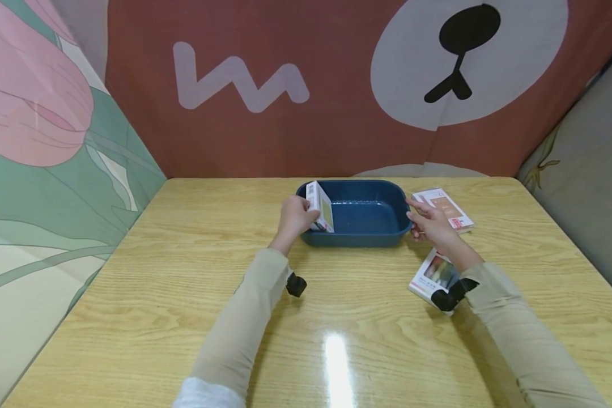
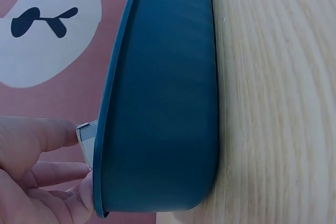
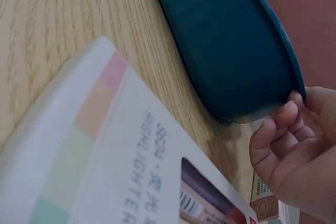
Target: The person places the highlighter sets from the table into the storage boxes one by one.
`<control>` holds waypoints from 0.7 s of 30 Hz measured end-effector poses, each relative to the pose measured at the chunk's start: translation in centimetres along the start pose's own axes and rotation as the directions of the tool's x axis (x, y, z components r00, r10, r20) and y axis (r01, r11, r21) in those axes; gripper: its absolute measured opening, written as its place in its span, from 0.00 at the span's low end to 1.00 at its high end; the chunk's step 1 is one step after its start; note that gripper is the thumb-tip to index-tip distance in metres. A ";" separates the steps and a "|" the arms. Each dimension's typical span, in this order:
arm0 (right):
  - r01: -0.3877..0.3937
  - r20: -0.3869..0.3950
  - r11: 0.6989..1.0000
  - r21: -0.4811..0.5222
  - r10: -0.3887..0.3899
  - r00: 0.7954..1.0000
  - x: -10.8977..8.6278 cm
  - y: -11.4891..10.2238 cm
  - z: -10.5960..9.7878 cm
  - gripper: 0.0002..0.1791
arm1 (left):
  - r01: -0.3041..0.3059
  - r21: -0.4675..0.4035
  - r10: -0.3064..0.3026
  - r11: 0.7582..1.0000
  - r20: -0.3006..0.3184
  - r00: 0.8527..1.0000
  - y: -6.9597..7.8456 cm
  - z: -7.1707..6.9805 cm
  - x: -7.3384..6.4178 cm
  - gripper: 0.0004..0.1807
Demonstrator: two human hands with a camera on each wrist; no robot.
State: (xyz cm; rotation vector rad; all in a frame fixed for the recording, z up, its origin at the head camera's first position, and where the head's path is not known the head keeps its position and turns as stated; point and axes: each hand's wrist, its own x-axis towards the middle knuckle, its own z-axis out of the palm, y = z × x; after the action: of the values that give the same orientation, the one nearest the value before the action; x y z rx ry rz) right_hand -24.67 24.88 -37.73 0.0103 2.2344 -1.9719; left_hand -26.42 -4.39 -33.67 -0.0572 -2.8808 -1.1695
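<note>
A blue rectangular bin stands on the table. My left hand pinches a small white box by its near side, holding it on edge, tilted, inside the bin's left end. In the left wrist view only a corner of this box shows above the bin's rim. At the bin's right end, my right hand grips the rim. The right wrist view shows its fingertips against the outer wall, with another finger passing behind the rim.
A white highlighter box with a clear window lies on the table under my right wrist, partly covered by the black wrist camera. Behind my right hand lies another flat box, white and brown. A printed backdrop rises behind the table.
</note>
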 end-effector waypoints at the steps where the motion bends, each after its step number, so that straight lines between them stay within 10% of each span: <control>1: -0.001 0.000 1.000 -0.002 0.001 1.000 0.0 0.0 0.0 0.29 | -0.005 0.005 0.005 1.000 -0.004 1.000 0.0 0.0 0.0 0.11; 21: -0.020 -0.016 1.000 -0.003 0.020 1.000 0.0 0.0 0.0 0.28 | -0.030 0.185 0.042 0.982 -0.066 0.997 -1.1 -0.4 -0.2 0.22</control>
State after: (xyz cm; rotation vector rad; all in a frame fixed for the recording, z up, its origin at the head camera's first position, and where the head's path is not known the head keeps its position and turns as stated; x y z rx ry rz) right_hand -24.65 24.87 -37.76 0.0479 2.2385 -1.9651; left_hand -26.23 -5.49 -34.15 -0.0624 -2.8984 -0.8759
